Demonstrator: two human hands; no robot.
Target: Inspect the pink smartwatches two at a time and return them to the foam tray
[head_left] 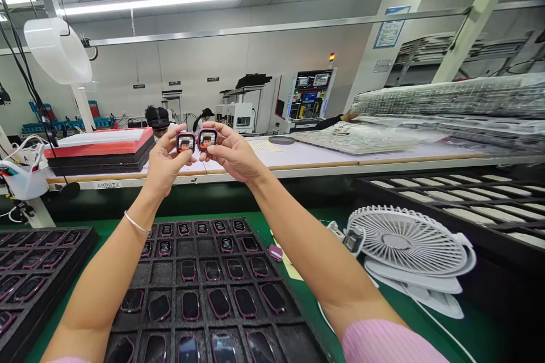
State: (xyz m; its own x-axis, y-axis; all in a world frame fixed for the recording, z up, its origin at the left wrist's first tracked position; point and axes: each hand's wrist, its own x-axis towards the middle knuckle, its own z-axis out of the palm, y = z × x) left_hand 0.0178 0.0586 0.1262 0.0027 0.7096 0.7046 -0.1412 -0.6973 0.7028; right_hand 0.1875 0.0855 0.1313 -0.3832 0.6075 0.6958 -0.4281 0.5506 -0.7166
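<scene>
My left hand (164, 161) pinches a smartwatch case (186, 142) with a dark purple frame and a lit screen. Beside it, my right hand (238, 153) grips a second, similar watch case (206, 139), its screen lit too. Both are raised in front of me, close together, screens facing me. Below my arms lies a black foam tray (164, 273) whose compartments hold several more watch cases; some show white text, others are dark. A few compartments hold nothing. Another small purple piece (276, 253) lies just right of the tray.
A second foam tray (91, 238) of watch cases is at the left. To the right stand a white fan (395, 241) and a black tray (426, 188) of pale pieces. Behind is a shelf (306, 169) bearing a red-topped stack (102, 144) and plastic trays (447, 102). People work beyond.
</scene>
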